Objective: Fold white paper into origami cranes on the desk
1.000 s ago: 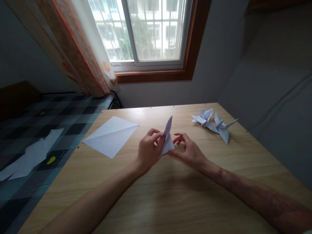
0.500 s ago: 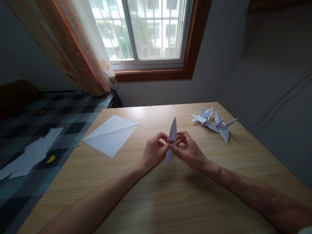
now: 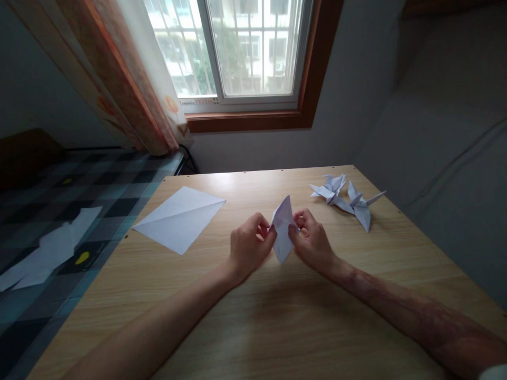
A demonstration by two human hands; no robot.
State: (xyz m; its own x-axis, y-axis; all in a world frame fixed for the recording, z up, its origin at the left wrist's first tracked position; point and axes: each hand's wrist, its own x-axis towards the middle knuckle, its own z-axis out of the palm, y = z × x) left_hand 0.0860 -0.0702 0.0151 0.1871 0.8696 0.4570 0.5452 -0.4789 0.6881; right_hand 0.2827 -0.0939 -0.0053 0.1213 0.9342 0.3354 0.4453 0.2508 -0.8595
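Observation:
A small folded white paper piece (image 3: 283,228), kite-shaped and pointed at both ends, is held upright just above the wooden table (image 3: 277,327). My left hand (image 3: 247,248) pinches its left edge with thumb and fingers closed. My right hand (image 3: 312,241) pinches its right edge the same way. Both hands meet at the middle of the table. A flat white sheet (image 3: 179,219) creased along its diagonal lies to the left of my hands.
Two finished white paper cranes (image 3: 346,199) lie at the table's far right. A checked blanket (image 3: 59,211) with loose white paper scraps (image 3: 47,253) lies left of the table. A window and curtain stand behind it, and a grey sofa is on the right.
My right hand moved in and took hold of the folded paper. The piece turned from a narrow edge-on blade to a wider opened kite shape between both hands.

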